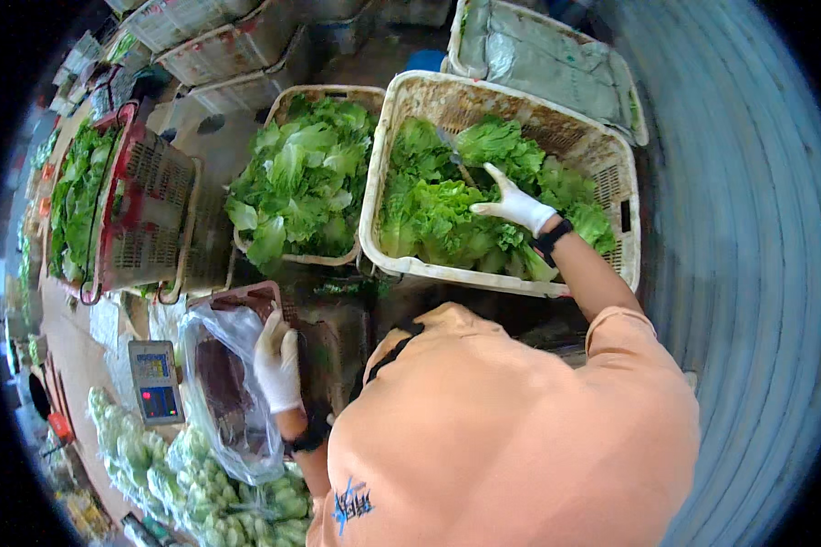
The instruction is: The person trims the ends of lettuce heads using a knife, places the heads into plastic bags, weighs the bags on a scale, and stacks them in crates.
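Note:
My right hand, in a white glove, hovers over or touches the leafy green lettuce in a large off-white plastic crate. Its thumb and fingers are spread, with nothing between them. Among the leaves just beyond it lies a knife, its blade pointing away. My left hand, also gloved, rests at the right edge of a brown plastic basket lined with a clear plastic bag. Whether its fingers grip the bag or the rim cannot be told.
A second crate of lettuce stands left of the large one. Further left are a red-and-white crate of greens and a digital scale display. Bagged green vegetables lie below. A corrugated metal wall bounds the right side.

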The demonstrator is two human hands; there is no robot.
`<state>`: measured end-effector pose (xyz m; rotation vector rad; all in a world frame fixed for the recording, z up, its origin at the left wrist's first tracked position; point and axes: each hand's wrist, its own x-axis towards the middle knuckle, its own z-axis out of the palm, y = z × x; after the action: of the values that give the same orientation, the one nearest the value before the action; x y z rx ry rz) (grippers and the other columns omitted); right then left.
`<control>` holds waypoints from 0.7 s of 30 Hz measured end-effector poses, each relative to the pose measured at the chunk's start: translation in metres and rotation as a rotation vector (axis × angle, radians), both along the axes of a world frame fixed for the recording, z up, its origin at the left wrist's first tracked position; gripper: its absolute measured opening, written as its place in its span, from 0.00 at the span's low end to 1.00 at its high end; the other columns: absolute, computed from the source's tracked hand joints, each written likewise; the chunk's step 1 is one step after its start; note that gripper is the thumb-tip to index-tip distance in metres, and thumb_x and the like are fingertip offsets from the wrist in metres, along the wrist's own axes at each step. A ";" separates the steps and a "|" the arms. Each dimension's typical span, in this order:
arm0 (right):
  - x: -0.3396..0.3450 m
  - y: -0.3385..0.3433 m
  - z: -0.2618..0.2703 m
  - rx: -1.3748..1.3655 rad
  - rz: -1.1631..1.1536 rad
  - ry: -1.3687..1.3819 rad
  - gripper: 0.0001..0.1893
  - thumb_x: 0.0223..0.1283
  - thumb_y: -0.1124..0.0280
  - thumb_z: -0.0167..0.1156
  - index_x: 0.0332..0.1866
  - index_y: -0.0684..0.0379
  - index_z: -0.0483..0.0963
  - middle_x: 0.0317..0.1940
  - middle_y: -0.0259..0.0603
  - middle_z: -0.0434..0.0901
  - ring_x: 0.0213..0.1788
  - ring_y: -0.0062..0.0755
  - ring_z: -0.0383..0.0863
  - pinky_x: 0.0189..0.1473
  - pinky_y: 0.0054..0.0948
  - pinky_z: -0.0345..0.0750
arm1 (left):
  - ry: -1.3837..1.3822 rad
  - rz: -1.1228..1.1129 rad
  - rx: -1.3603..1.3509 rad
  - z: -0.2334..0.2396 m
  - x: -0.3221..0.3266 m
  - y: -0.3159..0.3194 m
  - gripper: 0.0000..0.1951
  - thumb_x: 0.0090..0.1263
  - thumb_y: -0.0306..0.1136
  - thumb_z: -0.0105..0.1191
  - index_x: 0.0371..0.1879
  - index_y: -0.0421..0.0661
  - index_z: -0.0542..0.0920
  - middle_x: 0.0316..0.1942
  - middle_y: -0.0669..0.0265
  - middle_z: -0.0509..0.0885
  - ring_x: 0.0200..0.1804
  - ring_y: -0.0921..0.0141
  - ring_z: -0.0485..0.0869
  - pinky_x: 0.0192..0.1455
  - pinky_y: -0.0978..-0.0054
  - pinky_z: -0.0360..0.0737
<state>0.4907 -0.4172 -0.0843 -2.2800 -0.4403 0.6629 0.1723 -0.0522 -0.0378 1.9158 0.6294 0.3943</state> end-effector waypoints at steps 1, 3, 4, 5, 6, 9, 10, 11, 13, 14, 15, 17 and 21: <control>0.015 0.017 -0.009 0.028 0.104 -0.056 0.61 0.38 0.39 0.69 0.73 0.58 0.42 0.69 0.65 0.48 0.72 0.55 0.49 0.69 0.40 0.53 | 0.027 -0.016 -0.004 -0.006 0.019 -0.010 0.19 0.64 0.24 0.54 0.55 0.40 0.74 0.44 0.60 0.82 0.45 0.71 0.80 0.51 0.76 0.75; 0.039 0.047 -0.054 -0.079 0.178 -0.011 0.62 0.34 0.36 0.69 0.73 0.56 0.43 0.69 0.68 0.42 0.72 0.60 0.43 0.70 0.41 0.51 | 0.086 -0.114 0.152 -0.006 0.063 -0.029 0.20 0.63 0.27 0.57 0.55 0.45 0.75 0.42 0.59 0.82 0.42 0.69 0.81 0.48 0.74 0.77; 0.047 0.064 -0.064 -0.163 0.198 0.082 0.64 0.32 0.33 0.68 0.73 0.54 0.42 0.68 0.72 0.40 0.72 0.64 0.41 0.71 0.42 0.49 | 0.174 -0.161 0.045 -0.004 0.080 -0.039 0.20 0.65 0.25 0.54 0.58 0.43 0.73 0.49 0.61 0.80 0.48 0.72 0.79 0.54 0.76 0.74; 0.047 0.075 -0.071 -0.266 0.267 0.118 0.63 0.32 0.33 0.67 0.73 0.55 0.44 0.68 0.71 0.41 0.71 0.63 0.46 0.69 0.43 0.55 | 0.207 -0.162 0.015 -0.001 0.101 -0.053 0.21 0.65 0.26 0.55 0.58 0.44 0.73 0.47 0.61 0.81 0.47 0.72 0.79 0.53 0.75 0.75; 0.045 0.086 -0.071 -0.342 0.354 0.150 0.60 0.34 0.34 0.67 0.72 0.56 0.47 0.68 0.70 0.45 0.69 0.61 0.53 0.66 0.43 0.60 | 0.253 -0.170 0.043 0.001 0.115 -0.063 0.21 0.64 0.26 0.55 0.58 0.44 0.73 0.47 0.61 0.81 0.47 0.72 0.80 0.52 0.75 0.75; 0.030 0.089 -0.051 -0.361 0.415 0.064 0.40 0.44 0.45 0.67 0.60 0.60 0.68 0.51 0.55 0.76 0.53 0.49 0.76 0.55 0.38 0.73 | 0.287 -0.162 0.063 -0.002 0.128 -0.078 0.21 0.64 0.26 0.55 0.58 0.45 0.73 0.47 0.60 0.81 0.46 0.72 0.80 0.52 0.74 0.75; 0.029 0.078 -0.053 -0.272 0.367 0.051 0.38 0.44 0.46 0.67 0.58 0.60 0.70 0.49 0.54 0.77 0.52 0.48 0.77 0.54 0.38 0.73 | 0.268 -0.180 0.055 -0.004 0.130 -0.082 0.21 0.64 0.26 0.55 0.58 0.45 0.73 0.46 0.60 0.82 0.46 0.72 0.80 0.52 0.74 0.76; 0.031 0.062 -0.057 -0.183 0.315 0.041 0.36 0.44 0.46 0.67 0.55 0.60 0.72 0.47 0.53 0.79 0.51 0.48 0.78 0.54 0.37 0.73 | 0.277 -0.165 0.054 -0.004 0.130 -0.084 0.21 0.64 0.26 0.55 0.58 0.45 0.73 0.46 0.60 0.82 0.46 0.72 0.80 0.52 0.74 0.76; 0.042 0.029 -0.068 -0.030 0.252 0.123 0.30 0.46 0.54 0.68 0.54 0.59 0.73 0.46 0.48 0.80 0.48 0.40 0.80 0.52 0.32 0.74 | 0.259 -0.132 -0.027 -0.002 0.129 -0.088 0.22 0.64 0.26 0.55 0.59 0.45 0.73 0.47 0.60 0.82 0.46 0.72 0.80 0.52 0.74 0.76; 0.044 0.010 -0.075 0.116 0.146 0.253 0.28 0.48 0.59 0.69 0.54 0.60 0.73 0.46 0.45 0.80 0.47 0.35 0.79 0.52 0.29 0.73 | 0.267 -0.124 -0.026 -0.002 0.130 -0.086 0.22 0.64 0.26 0.55 0.59 0.45 0.73 0.47 0.60 0.82 0.46 0.72 0.80 0.52 0.74 0.76; 0.043 -0.006 -0.079 0.262 0.035 0.383 0.26 0.49 0.63 0.69 0.53 0.61 0.73 0.45 0.41 0.81 0.46 0.30 0.79 0.51 0.27 0.72 | 0.321 -0.142 -0.013 0.000 0.131 -0.083 0.22 0.64 0.26 0.55 0.59 0.44 0.73 0.47 0.60 0.81 0.47 0.72 0.80 0.52 0.74 0.76; 0.039 -0.027 -0.066 0.318 -0.192 0.350 0.24 0.50 0.69 0.68 0.53 0.64 0.72 0.44 0.35 0.80 0.45 0.23 0.77 0.51 0.24 0.72 | 0.379 -0.158 -0.007 -0.003 0.135 -0.080 0.22 0.64 0.26 0.55 0.59 0.44 0.73 0.48 0.60 0.81 0.47 0.72 0.80 0.52 0.74 0.76; 0.035 -0.062 -0.057 0.777 -0.452 0.640 0.20 0.60 0.71 0.59 0.58 0.61 0.68 0.50 0.39 0.76 0.48 0.27 0.78 0.54 0.28 0.73 | 0.288 -0.245 -0.003 -0.027 0.156 -0.074 0.25 0.59 0.31 0.61 0.57 0.44 0.74 0.42 0.60 0.83 0.44 0.71 0.82 0.50 0.73 0.78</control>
<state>0.5261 -0.4790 -0.1408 -1.2729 0.1263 0.7638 0.3281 -0.1261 -0.0646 2.0353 0.5698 -0.0396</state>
